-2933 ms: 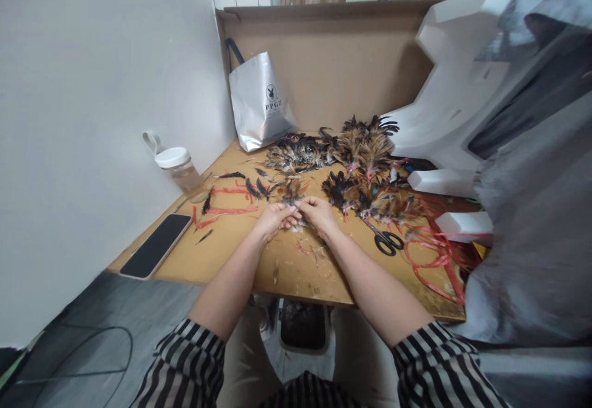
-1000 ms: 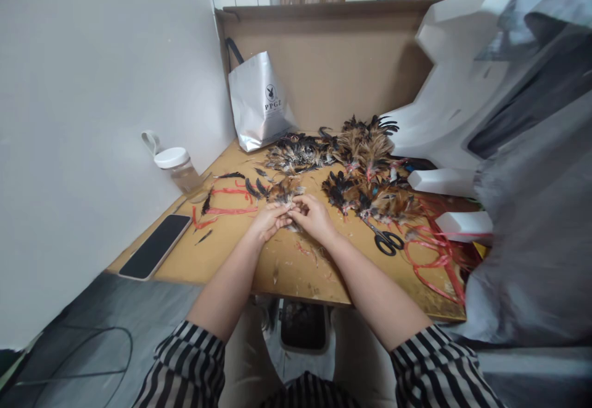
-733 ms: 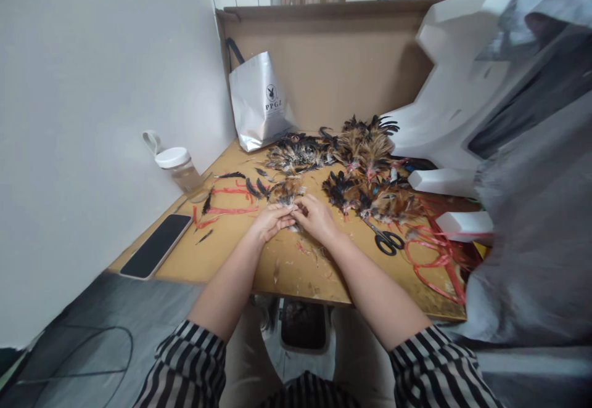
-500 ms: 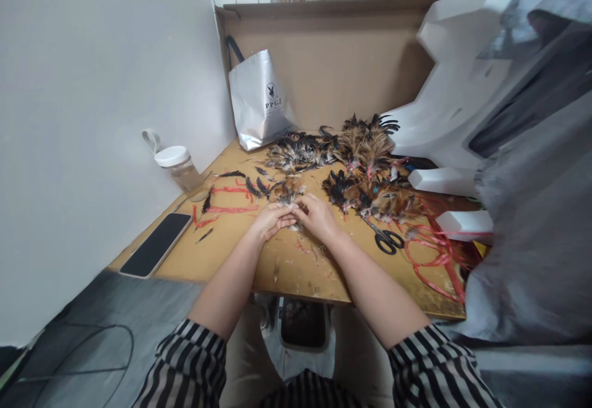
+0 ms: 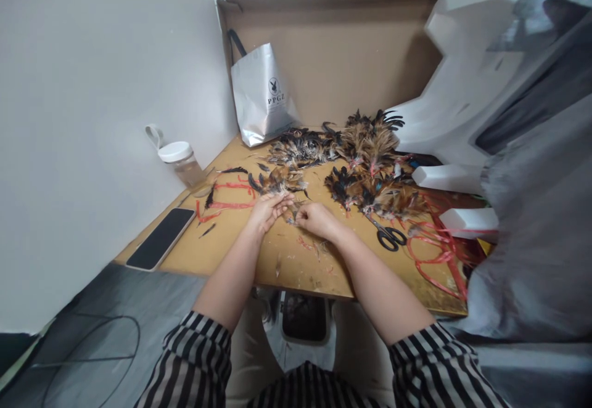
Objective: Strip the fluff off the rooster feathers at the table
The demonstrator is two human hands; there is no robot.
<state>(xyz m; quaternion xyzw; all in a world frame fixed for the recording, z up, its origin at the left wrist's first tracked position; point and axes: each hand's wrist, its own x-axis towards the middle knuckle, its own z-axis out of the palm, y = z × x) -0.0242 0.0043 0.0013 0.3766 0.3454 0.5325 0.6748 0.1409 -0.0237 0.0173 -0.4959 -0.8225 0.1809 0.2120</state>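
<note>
My left hand [image 5: 271, 211] is turned partly palm up above the table, thumb and forefinger together and the other fingers curled. It seems to pinch feathers, though the grip is small and partly hidden. Just beyond its fingertips is a loose bunch of brown and black feathers [image 5: 283, 179]. Close by on the right, my right hand [image 5: 318, 220] is closed, its fingertips pinched around what looks like a small feather [image 5: 290, 213]. A short gap separates the two hands. Feather scraps and red string bits [image 5: 308, 244] lie on the tabletop [image 5: 263, 269] below them.
Tied feather bundles [image 5: 370, 195] and black-handled scissors [image 5: 391, 237] lie to the right, beside tangled red plastic string [image 5: 437, 254]. More feathers [image 5: 300, 147] are heaped behind, near a silver bag [image 5: 261, 97]. Leftward are red strips [image 5: 231, 204], a lidded jar [image 5: 185, 167] and a phone [image 5: 161, 240].
My hands were together at the fingertips and have come apart, the right one shifting slightly down and towards me. The left hand's fingers have lifted a little. The camera view has shifted slightly.
</note>
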